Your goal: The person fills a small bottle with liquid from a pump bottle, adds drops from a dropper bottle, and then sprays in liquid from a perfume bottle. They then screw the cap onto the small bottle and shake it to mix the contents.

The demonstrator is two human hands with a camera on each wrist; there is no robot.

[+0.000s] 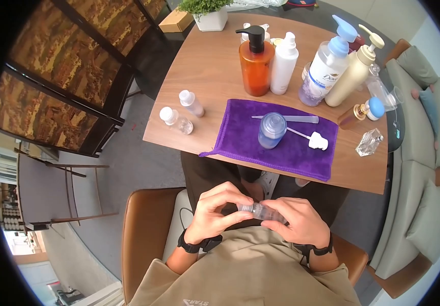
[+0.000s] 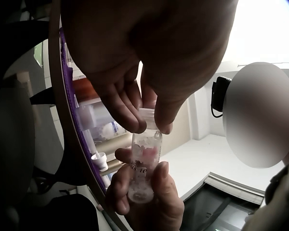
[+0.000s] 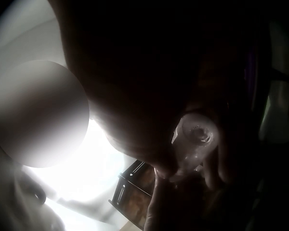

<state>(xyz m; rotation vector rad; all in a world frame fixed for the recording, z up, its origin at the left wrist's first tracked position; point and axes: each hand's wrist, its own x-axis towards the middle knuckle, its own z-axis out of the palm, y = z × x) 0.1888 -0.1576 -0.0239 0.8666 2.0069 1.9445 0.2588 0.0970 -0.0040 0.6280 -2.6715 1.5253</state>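
In the head view, a small clear plastic bottle (image 1: 272, 213) is held on its side over the lap, in front of the table. My right hand (image 1: 300, 220) grips its body. The thumb and fingers of my left hand (image 1: 219, 208) pinch the clear cap (image 1: 245, 207) at its neck. The left wrist view shows the same bottle (image 2: 143, 166) with printing and a pinkish patch on its wall, and the cap (image 2: 147, 115) between the left fingertips. Its round base (image 3: 201, 134) faces the camera in the dark right wrist view.
A purple cloth (image 1: 240, 137) on the table carries a blue-tinted bottle (image 1: 272, 130), a white pump head with tube (image 1: 317, 141) and a clear tapered tube (image 1: 301, 119). Two small white-capped bottles stand left. Pump bottles, including an amber one (image 1: 256, 69), stand behind; a glass bottle (image 1: 369, 143) lies right.
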